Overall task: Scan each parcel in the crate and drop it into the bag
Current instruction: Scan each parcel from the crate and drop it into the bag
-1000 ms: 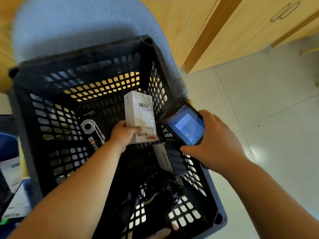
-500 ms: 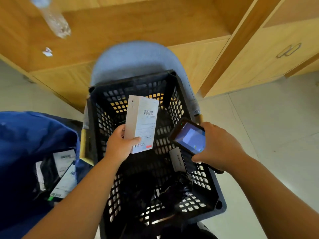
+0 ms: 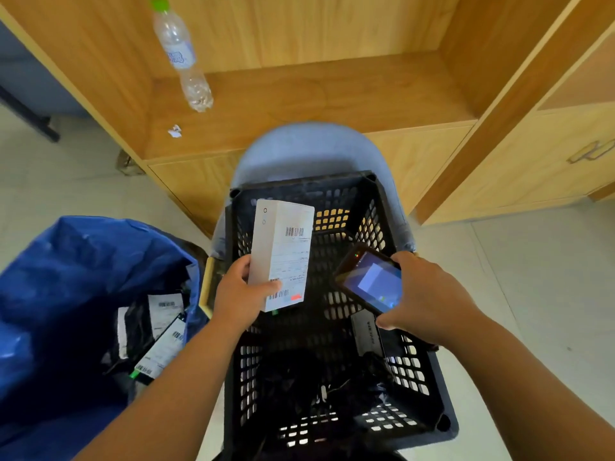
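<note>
My left hand grips a white boxed parcel by its lower end, its barcode label facing up, above the black slatted crate. My right hand holds a black handheld scanner with a lit screen just right of the parcel, its top end turned toward the label. Inside the crate lie a flat dark box and a black wrapped parcel. The open blue bag stands left of the crate and holds several labelled parcels.
The crate sits on a blue-grey chair in front of a wooden cabinet. A plastic bottle and a paper scrap are on its shelf. Tiled floor extends to the right.
My left hand has lifted the white parcel up out of the crate. The scanner stays beside it. The view has pulled back, bringing the blue bag and the shelf into sight.
</note>
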### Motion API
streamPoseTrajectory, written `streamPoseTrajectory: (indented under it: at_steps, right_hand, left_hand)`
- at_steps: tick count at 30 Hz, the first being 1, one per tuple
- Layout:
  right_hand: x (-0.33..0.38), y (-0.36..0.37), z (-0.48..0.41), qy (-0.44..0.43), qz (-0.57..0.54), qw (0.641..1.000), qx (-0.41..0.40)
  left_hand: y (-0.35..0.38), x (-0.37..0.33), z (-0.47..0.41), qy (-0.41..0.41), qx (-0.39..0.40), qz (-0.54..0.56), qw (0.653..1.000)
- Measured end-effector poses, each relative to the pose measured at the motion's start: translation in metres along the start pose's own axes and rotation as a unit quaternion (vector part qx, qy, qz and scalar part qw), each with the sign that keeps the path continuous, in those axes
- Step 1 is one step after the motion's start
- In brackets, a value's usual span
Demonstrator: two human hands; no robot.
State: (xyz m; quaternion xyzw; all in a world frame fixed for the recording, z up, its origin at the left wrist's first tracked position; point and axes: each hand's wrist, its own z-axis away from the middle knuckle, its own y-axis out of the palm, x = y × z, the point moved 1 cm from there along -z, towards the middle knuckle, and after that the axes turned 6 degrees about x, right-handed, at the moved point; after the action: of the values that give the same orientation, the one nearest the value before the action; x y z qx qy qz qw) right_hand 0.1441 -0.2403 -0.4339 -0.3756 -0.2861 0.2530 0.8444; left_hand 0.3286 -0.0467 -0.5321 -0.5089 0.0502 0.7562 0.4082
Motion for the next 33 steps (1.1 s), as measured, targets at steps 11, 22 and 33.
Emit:
streamPoseTrajectory:
  at_steps: [11, 22, 33]
  right_hand:
    - [0.077, 0.006, -0.013, -0.100, -0.048, 0.994, -0.025]
    - [0.243, 0.076, -0.026, -0.160, 0.026, 0.985, 0.057]
    - [0.317, 0.127, -0.031, -0.088, 0.107, 0.984, 0.112]
  left_hand:
    - [-0.093, 0.007, 0.033, 0.001, -0.016, 0.166, 0.986]
    - [-0.248, 0.130, 0.060, -0.132, -0.171, 0.184, 0.959]
    - [-0.297, 0.246, 0.014, -0.277, -0.068, -0.049, 0.957]
